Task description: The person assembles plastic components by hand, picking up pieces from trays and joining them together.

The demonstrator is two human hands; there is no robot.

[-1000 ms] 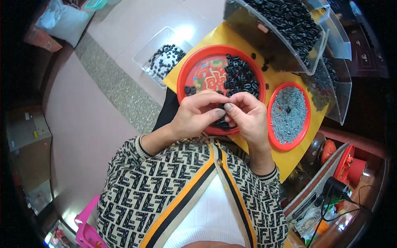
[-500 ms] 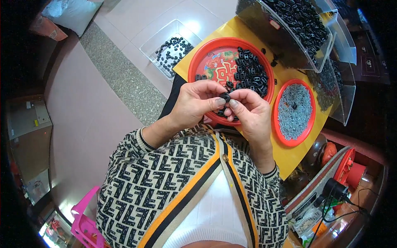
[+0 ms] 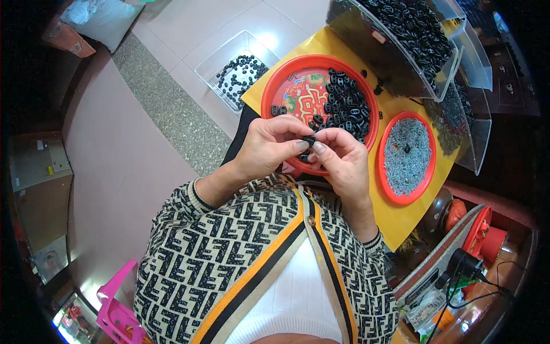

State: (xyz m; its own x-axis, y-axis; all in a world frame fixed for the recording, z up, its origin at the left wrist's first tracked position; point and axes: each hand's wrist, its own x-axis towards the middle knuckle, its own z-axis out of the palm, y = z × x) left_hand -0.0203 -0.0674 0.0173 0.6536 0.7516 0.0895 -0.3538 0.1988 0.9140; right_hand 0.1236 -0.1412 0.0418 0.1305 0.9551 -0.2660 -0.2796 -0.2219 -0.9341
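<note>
A small black piece [image 3: 309, 141], pinched from both sides

From where I stand, the left hand [image 3: 268, 141] and right hand [image 3: 345, 163] meet over the near part of the round red tray [image 3: 276, 94], thumbs and forefingers narrowed on the piece between them. More black pieces [image 3: 346, 103] crowd the tray's right side; beside it, an oval red dish [image 3: 401, 199] holds silvery bits [image 3: 408, 169]

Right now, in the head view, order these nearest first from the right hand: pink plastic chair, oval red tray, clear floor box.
1. Oval red tray, right of the right hand.
2. Clear floor box, ahead and left.
3. Pink plastic chair, lower left.
</note>
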